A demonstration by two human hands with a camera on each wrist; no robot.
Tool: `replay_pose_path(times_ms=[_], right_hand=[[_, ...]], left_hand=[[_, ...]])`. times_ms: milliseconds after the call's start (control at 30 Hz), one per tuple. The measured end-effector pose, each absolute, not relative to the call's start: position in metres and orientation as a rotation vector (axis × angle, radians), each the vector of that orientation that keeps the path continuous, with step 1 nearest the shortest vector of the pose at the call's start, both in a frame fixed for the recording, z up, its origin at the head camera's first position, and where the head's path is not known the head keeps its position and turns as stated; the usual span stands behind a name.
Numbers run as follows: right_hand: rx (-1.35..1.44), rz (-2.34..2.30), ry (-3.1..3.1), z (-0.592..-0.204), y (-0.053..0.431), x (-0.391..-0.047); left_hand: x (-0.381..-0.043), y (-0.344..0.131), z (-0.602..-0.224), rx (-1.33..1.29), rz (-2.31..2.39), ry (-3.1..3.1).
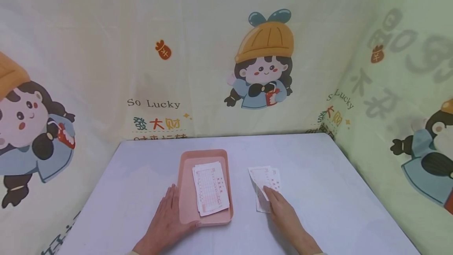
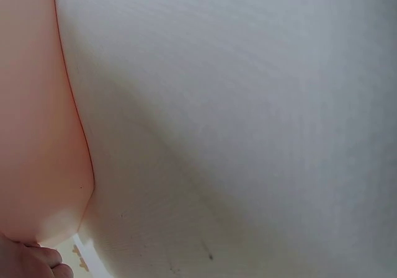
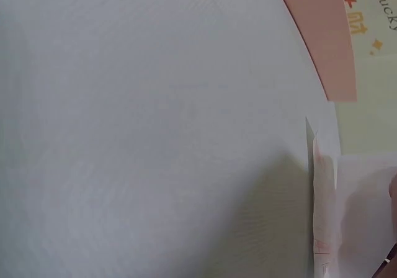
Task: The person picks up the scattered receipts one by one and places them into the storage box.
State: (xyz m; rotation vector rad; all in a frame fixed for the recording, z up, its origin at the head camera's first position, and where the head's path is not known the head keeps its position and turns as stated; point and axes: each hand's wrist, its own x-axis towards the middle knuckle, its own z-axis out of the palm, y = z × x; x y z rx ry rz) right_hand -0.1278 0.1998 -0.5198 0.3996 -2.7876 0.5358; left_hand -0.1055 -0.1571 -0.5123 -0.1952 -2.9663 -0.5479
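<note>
A pink tray lies on the white table and holds a small stack of printed paper slips. My left hand rests against the tray's left side with straight fingers, its thumb along the near rim. In the left wrist view the tray wall fills the left edge, and some fingertips show below it. Right of the tray, my right hand pinches the near edge of a paper slip, lifting it into a curl. Beneath it lie more slips; how many is unclear.
The white table extends around the tray and slips. A cloth printed with cartoon figures and lettering hangs behind the table and along both sides. In the right wrist view, the tray appears beyond the raised slip.
</note>
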Motion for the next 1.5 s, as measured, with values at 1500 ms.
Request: replay_pose_path(times_ms=[1500], right_hand=[[0.590, 0.725, -2.579, -0.469, 0.127, -0.147]], left_hand=[[-0.105, -0.157, -0.516, -0.200, -0.505, -2.945]])
